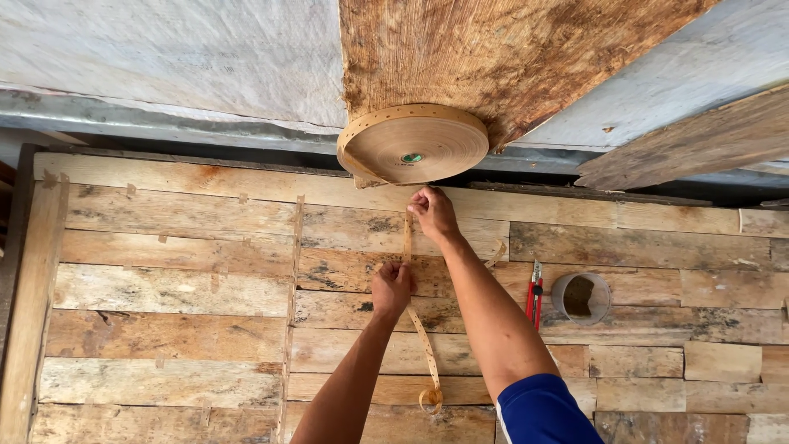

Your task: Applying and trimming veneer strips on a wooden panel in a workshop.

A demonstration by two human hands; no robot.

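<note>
Plank wall: rough, weathered boards [181, 288] laid in rows fill the view behind both hands.
Strap roll: a large flat roll of tan perforated strap [412, 144] sits above the hands, at the top edge of the plank wall, with a small green mark at its hub.
Board above roll: a worn brown board [493, 57] runs up and away from the roll, between grey sheeting [164, 57] on either side.
Pliers: red-handled pliers [534, 296] hang against the planks, right of the roll and below it, beside the right forearm.
Round hole: a pale ring-shaped opening [580, 298] sits just right of the pliers.
Strap: the loose strap [407, 238] drops from the roll straight down the planks, then slants and ends in a curl [431, 399] well below the roll.
Right hand: the right hand [433, 212], just below the roll, pinches the strap's upper part with fingers drawn together.
Left hand: the left hand [391, 286], lower still, presses the strap against the planks, fingers curled close.
Sleeve: a blue sleeve [542, 411] covers the right upper arm.
</note>
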